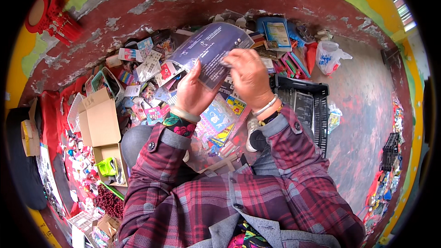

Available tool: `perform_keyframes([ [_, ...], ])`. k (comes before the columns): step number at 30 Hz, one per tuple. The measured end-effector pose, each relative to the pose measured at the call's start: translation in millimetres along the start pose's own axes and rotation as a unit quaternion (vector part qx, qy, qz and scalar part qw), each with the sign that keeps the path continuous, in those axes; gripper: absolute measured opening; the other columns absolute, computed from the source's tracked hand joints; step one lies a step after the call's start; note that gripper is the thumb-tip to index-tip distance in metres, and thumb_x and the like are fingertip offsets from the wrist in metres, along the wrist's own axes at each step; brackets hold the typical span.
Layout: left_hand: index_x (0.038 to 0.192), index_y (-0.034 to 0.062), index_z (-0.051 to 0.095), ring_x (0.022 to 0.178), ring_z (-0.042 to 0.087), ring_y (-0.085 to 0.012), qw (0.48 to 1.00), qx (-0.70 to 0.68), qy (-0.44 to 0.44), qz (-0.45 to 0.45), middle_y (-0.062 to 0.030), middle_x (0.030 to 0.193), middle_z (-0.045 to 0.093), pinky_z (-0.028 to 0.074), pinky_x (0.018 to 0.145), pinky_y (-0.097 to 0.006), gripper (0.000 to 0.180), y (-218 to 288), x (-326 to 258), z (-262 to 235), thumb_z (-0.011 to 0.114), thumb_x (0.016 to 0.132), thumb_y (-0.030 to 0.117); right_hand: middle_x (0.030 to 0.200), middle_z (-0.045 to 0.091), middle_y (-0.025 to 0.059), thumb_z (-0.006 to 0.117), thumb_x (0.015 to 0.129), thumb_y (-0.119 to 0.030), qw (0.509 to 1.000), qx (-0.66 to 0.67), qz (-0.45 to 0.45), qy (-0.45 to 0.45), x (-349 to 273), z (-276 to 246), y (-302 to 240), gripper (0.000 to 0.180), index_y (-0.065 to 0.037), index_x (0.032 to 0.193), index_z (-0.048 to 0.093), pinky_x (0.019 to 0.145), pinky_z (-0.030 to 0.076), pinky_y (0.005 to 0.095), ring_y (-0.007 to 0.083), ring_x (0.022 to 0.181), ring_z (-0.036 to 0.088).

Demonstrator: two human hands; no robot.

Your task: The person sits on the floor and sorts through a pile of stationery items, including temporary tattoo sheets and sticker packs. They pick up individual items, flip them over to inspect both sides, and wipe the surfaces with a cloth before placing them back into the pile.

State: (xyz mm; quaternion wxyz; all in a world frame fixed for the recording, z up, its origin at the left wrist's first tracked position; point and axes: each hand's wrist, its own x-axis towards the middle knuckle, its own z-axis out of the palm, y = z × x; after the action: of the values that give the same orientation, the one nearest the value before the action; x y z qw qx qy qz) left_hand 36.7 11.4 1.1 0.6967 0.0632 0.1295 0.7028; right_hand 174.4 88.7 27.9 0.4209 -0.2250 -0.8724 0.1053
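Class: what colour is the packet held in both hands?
Dark purple packet, shown in the head view.

This looks like a cluttered stockroom or small shop floor. Heaps of colourful packaged toys and cards (151, 87) cover the worn red-painted concrete floor (363, 105). Among them stand an open brown cardboard box (102, 124) and a black plastic crate (308, 105).

Both hands (220, 85) hold a dark plastic packet (209, 50).

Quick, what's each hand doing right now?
Left hand: closed on the lower edge of the clear plastic packet.
Right hand: closed on the same packet's right side.
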Motion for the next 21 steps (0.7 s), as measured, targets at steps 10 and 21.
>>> perform_keyframes([
  [10,0.119,-0.0006,0.049,0.106,0.056,-0.0253,0.998,0.000,-0.052,-0.025,-0.0144,0.116,0.057,0.041,0.097,-0.040,0.039,3,3,-24,0.036,0.099,0.030,0.097,0.060,0.0078,0.057,0.070,-0.004,0.997,-0.004,-0.071,-0.013,-9,11,-27,0.021,-0.007,0.090,0.062,0.080,0.045,0.0370,0.0266,0.091,0.057],
  [21,0.123,0.0021,0.047,0.113,0.053,-0.0281,0.996,-0.015,-0.077,-0.030,-0.0140,0.119,0.057,0.036,0.102,-0.042,0.039,2,2,-19,0.038,0.098,0.029,0.100,0.060,0.0095,0.055,0.072,0.000,0.998,0.029,-0.058,-0.009,-10,7,-24,0.026,-0.007,0.096,0.063,0.081,0.046,0.0400,0.0277,0.093,0.058],
])
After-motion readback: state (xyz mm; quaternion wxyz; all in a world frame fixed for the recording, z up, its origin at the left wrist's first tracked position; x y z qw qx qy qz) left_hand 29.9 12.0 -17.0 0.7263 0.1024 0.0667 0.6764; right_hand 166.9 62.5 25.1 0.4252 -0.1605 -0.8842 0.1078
